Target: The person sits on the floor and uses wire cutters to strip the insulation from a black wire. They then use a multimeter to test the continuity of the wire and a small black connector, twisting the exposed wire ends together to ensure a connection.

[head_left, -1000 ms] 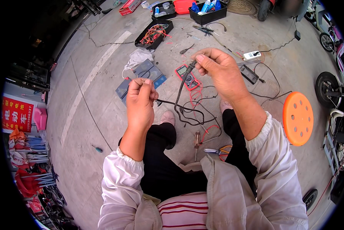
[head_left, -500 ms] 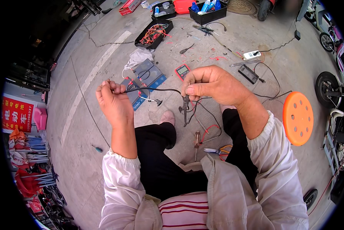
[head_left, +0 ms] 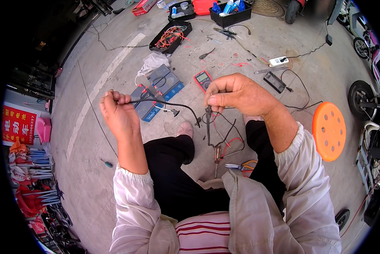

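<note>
Pinched in my left hand [head_left: 119, 116] is a black cable [head_left: 164, 102] that arcs right and droops to a small dark end piece. My right hand [head_left: 236, 96] is closed, fingertips together, on a black cable connector [head_left: 208, 111]. From that connector a black lead [head_left: 209, 132] hangs down and loops above the floor. The two cables are apart. Below them lies a screwdriver [head_left: 217, 155], beside scissors [head_left: 236, 166] with orange handles. Just beyond the hands are blue-grey battery blocks [head_left: 168, 83] with short wires and a red multimeter [head_left: 202, 79].
A black tray of tangled wires [head_left: 168, 46] and a black box of bottles [head_left: 231, 18] stand farther off. An orange stool [head_left: 329, 131] is at my right, near parked scooters. A white power strip [head_left: 279, 62], a black charger [head_left: 274, 82] and a green-handled screwdriver [head_left: 108, 164] lie on the floor.
The left-hand cable's end has come away from the right hand and now hangs free. My left hand has shifted slightly left; the right hand's connector and its lead now hang more in view.
</note>
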`<state>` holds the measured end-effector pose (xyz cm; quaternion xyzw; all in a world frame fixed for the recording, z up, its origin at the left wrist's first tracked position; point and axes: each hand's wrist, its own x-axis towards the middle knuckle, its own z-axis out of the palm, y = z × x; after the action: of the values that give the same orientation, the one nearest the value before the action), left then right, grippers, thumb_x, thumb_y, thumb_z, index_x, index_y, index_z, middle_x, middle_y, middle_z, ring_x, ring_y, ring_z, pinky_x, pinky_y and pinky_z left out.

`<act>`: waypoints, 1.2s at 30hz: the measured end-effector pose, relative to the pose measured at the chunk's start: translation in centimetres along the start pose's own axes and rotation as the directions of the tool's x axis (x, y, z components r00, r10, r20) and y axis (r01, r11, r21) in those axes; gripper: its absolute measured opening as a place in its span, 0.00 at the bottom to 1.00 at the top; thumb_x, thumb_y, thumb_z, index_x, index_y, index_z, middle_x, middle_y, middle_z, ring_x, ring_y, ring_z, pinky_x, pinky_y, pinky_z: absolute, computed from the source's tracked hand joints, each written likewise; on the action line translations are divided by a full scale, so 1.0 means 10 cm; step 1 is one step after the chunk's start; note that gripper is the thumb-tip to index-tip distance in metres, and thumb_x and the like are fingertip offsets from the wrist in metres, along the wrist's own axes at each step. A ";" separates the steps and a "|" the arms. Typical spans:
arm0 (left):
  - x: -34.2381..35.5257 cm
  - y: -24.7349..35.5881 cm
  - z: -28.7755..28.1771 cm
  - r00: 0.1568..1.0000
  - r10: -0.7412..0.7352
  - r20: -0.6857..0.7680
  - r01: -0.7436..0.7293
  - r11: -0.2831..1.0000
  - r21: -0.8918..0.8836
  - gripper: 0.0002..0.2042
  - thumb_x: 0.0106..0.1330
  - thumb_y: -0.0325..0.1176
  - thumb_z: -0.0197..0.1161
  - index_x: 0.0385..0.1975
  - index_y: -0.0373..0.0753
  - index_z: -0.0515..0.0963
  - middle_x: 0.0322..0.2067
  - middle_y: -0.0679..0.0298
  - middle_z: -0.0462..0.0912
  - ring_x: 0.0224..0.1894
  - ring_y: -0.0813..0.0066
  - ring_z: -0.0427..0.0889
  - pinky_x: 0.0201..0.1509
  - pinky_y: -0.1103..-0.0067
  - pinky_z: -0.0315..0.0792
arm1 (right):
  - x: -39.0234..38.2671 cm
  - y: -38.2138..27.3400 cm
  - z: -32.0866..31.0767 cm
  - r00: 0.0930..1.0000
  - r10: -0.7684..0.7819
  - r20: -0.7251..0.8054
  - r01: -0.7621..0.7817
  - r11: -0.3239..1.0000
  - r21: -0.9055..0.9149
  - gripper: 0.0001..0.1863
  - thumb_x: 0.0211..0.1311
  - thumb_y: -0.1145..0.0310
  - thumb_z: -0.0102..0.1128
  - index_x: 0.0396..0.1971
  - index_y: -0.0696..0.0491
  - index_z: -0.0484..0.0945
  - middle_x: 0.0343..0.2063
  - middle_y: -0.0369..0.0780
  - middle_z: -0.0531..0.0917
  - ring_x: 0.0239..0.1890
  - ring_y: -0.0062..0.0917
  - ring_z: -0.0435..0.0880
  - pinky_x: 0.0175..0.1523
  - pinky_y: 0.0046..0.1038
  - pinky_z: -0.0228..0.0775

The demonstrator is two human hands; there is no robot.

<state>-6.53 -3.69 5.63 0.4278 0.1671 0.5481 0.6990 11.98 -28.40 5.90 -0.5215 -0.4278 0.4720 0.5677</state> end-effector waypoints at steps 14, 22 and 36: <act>-0.08 0.02 0.08 0.994 -0.094 0.050 0.092 0.995 0.029 0.04 0.70 0.29 0.54 0.34 0.38 0.68 0.28 0.67 0.68 0.27 0.79 0.63 0.33 0.80 0.62 | 0.09 0.08 -0.01 0.978 -0.079 -0.194 0.072 0.997 -0.040 0.16 0.70 0.63 0.52 0.38 0.60 0.83 0.28 0.36 0.83 0.31 0.16 0.79 0.38 0.21 0.74; -0.23 -0.06 0.21 0.911 -0.347 0.223 0.323 0.936 0.137 0.04 0.69 0.29 0.55 0.32 0.39 0.69 0.25 0.69 0.67 0.24 0.82 0.61 0.29 0.82 0.60 | 0.12 0.11 -0.01 0.967 -0.041 -0.251 0.034 0.999 -0.033 0.16 0.70 0.61 0.53 0.39 0.59 0.83 0.28 0.36 0.83 0.30 0.16 0.78 0.39 0.20 0.72; -0.52 -0.18 0.41 0.739 -0.586 0.332 0.473 0.802 0.364 0.03 0.68 0.30 0.58 0.32 0.40 0.74 0.23 0.71 0.69 0.23 0.84 0.62 0.26 0.85 0.59 | 0.21 0.22 0.22 0.967 -0.004 -0.257 0.012 0.999 0.030 0.09 0.65 0.69 0.58 0.41 0.57 0.81 0.35 0.36 0.83 0.36 0.15 0.78 0.44 0.21 0.71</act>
<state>-4.35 -10.15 5.35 0.5576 0.1941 0.1903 0.7843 10.00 -25.94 3.86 -0.5673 -0.3454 0.4050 0.6284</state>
